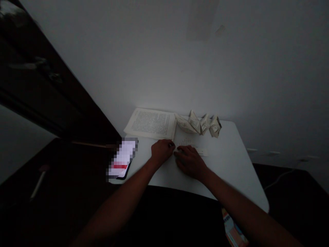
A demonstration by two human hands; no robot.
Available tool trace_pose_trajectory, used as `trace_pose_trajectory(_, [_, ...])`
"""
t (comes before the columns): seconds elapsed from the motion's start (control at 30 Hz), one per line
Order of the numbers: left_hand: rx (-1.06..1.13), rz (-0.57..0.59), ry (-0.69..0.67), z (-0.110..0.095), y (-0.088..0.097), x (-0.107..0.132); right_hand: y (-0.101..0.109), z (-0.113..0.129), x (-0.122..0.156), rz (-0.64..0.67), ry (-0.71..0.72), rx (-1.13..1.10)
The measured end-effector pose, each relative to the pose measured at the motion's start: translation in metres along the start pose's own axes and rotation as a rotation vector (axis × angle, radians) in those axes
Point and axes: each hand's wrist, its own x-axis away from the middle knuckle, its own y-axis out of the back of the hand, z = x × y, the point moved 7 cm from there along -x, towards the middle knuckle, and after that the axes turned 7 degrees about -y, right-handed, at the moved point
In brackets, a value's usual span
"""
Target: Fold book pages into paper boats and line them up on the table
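A partly folded sheet of printed paper [188,141] lies on the white table, its top narrowing to a slope and its right end a strip. My left hand [162,151] is closed, thumb and fingers pinched at the left edge of this paper. My right hand [191,162] bends over the paper from the near side, fingers together and pressed on it, covering much of it. The fingertips of both hands nearly meet. Just beyond them stand several folded paper pieces [194,122] in a row, beside a stack of printed pages [151,122].
The white table [231,171] stands against a pale wall [154,68]. At its left edge lies a phone [123,159] with a lit, blurred screen. A dark door [51,89] is at the left. A colourful package [233,230] shows below the table's front edge.
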Motion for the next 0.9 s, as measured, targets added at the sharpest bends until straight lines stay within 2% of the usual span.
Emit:
trace_pose_trajectory(0.17, [-0.013, -0.066, -0.012, -0.007, 0.0, 0.003, 0.001, 0.0, -0.001, 0.004, -0.006, -0.009])
trace_pose_trajectory(0.3, [0.052, -0.092, 0.003, 0.0, 0.002, 0.004, 0.003, 0.0, 0.0, -0.006, -0.007, -0.019])
trace_pose_trajectory(0.43, [0.138, -0.034, 0.007, 0.013, 0.003, 0.006, 0.002, -0.002, 0.001, -0.001, -0.014, -0.017])
trace_pose_trajectory(0.6, [0.108, 0.066, -0.029, 0.013, 0.003, 0.005, 0.001, -0.002, 0.001, -0.012, -0.017, -0.023])
trace_pose_trajectory(0.9, [0.115, 0.103, -0.023, 0.017, 0.003, 0.002, 0.002, -0.001, 0.002, -0.011, -0.014, -0.021])
